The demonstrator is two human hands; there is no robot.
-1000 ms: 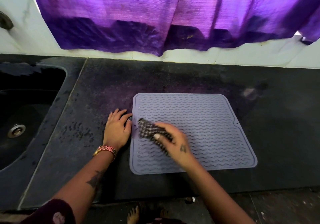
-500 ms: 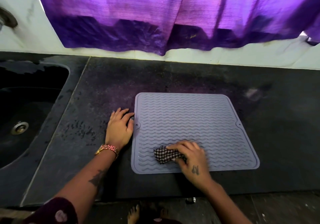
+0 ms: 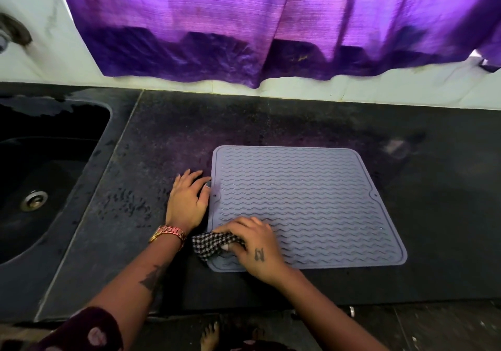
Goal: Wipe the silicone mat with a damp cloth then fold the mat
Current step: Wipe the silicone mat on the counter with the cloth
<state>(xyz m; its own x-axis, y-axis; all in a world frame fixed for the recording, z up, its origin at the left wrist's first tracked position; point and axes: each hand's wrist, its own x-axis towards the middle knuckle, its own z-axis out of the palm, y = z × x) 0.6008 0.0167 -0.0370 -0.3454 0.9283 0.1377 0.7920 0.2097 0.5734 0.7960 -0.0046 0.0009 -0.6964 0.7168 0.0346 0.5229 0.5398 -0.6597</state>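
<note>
Right hand (image 3: pixel 253 247): fingers (image 3: pixel 238 224) curled over a bunched black-and-white checked cloth (image 3: pixel 212 243), pressing it onto the near left corner of the mat (image 3: pixel 306 204). Left hand (image 3: pixel 187 201): fingers (image 3: pixel 189 177) straight and flat on the dark speckled counter (image 3: pixel 151 161), thumb tip touching the mat's left edge. Grey-lavender silicone, square with rounded corners, wavy ridges, lying flat and unfolded beyond both sets of fingers.

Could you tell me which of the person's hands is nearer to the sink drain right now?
The left. The left hand lies flat on the counter just beside the mat's left edge, on the drain's side. The right hand grips the checked cloth over the mat's near-left corner, farther away.
</note>
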